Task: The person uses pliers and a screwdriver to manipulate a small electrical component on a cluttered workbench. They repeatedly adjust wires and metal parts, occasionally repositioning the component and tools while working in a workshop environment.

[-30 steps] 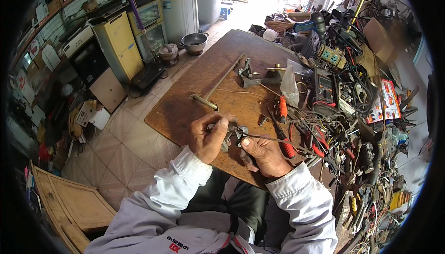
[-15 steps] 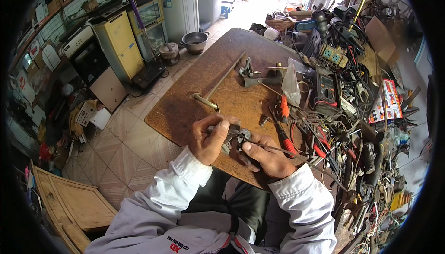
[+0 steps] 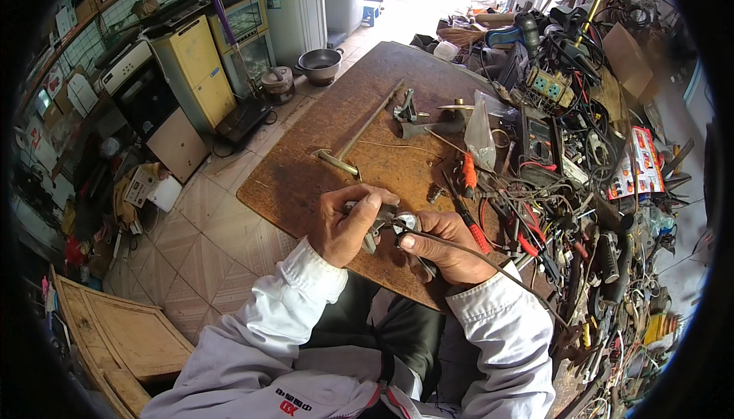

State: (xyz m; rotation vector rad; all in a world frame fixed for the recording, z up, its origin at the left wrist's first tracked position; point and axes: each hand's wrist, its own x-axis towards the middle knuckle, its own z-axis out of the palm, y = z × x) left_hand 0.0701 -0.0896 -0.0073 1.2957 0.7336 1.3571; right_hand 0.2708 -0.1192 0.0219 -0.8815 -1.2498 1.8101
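Note:
Just above the table's near edge, my hands meet at a small grey metal piece (image 3: 380,229), its exact kind hard to make out. My left hand (image 3: 344,224) is closed round it, thumb on top. My right hand (image 3: 455,249) pinches a shiny rounded metal part (image 3: 405,224) against the piece. A dark cable (image 3: 493,262) runs from there over my right fingers and wrist toward the clutter. Below the right fingers sticks out a narrow metal end (image 3: 426,268). Beyond my hands, a long rod with a metal crosspiece (image 3: 338,164) lies on the brown wooden table (image 3: 306,132).
An orange-handled screwdriver (image 3: 469,174), a red-and-black handled tool (image 3: 479,235) and red-handled pliers (image 3: 529,245) lie right of my hands. A metal clamp-like part (image 3: 405,107) and a clear plastic bag (image 3: 479,136) lie farther back. Tangled cables, a multimeter (image 3: 539,140) and scrap crowd the right side.
My right hand has shifted slightly, its fingers regripping, and more metal shows below them. The cable has moved a little over the right wrist. My left hand keeps its hold.

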